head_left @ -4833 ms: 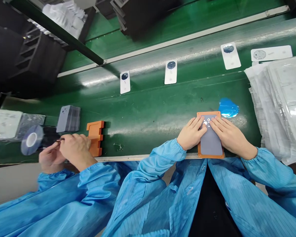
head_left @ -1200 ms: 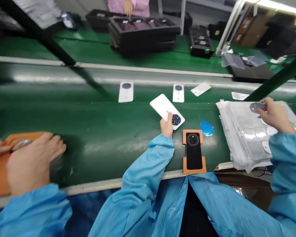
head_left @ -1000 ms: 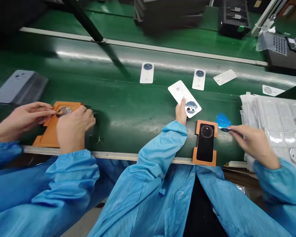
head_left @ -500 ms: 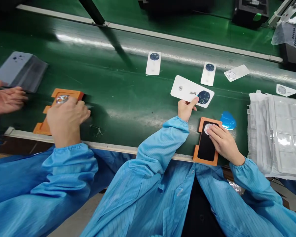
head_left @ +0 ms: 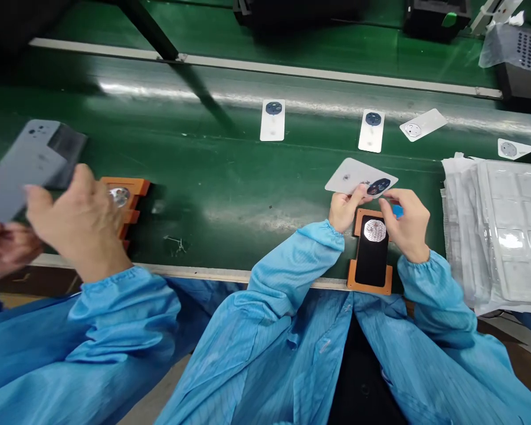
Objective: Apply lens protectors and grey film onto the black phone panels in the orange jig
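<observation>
My left hand [head_left: 344,208] grips a white phone back panel [head_left: 356,176], tilted above the bench, thumb on its face. It has a dark octagonal camera disc [head_left: 378,186] near its right end. At the disc's lower edge my right hand [head_left: 407,221] is pinched; anything between its fingertips is too small to make out. Below both hands an orange fixture [head_left: 353,283] rests at the bench's front edge. It frames a black phone-shaped slab [head_left: 371,262] with a silver octagonal disc [head_left: 374,231] at its upper end. A blue piece [head_left: 397,211] shows partly behind my right hand.
To the left, a co-worker's hands [head_left: 77,227] handle grey phone-shaped panels [head_left: 22,165] beside another orange fixture [head_left: 135,188]. Small white cards [head_left: 272,127] with discs lie across the green bench [head_left: 230,177]. Stacked clear trays [head_left: 508,236] stand at right.
My right hand has left the silver disc on the slab and risen to the white panel's disc end. My left hand has brought the panel rightward and tilted it. The co-worker's hand has moved to the grey panels.
</observation>
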Available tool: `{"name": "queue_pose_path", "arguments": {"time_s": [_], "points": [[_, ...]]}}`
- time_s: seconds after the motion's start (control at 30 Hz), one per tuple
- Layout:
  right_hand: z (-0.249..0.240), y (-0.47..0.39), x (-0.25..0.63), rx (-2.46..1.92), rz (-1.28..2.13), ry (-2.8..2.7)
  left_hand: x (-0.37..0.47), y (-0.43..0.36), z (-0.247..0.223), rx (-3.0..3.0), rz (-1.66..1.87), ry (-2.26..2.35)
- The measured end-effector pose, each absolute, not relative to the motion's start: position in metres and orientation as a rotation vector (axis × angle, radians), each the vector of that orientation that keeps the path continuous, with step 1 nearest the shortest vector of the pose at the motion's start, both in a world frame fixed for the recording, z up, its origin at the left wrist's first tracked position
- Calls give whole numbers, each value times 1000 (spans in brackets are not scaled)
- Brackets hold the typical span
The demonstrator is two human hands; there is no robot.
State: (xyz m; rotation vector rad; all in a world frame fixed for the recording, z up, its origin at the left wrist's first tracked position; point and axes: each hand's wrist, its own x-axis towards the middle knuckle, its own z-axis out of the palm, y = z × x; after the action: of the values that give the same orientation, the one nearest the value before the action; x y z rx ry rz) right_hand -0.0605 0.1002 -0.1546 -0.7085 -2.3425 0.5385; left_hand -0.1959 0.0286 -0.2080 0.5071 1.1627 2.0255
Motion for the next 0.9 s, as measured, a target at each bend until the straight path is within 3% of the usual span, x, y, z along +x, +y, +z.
{"name": "queue_pose_path", "arguments": {"time_s": [0.4, 0.7, 0.9], "points": [[-166, 104, -90, -677, 590, -2093, -183, 28, -226, 780, 2103, 1199], [-170, 102, -98, -723, 589, -1989, -179, 16, -219, 1326, 2022, 1654], [-167, 100, -102, -774, 544, -2002, -172, 15, -224, 1281, 2002, 1678]]}}
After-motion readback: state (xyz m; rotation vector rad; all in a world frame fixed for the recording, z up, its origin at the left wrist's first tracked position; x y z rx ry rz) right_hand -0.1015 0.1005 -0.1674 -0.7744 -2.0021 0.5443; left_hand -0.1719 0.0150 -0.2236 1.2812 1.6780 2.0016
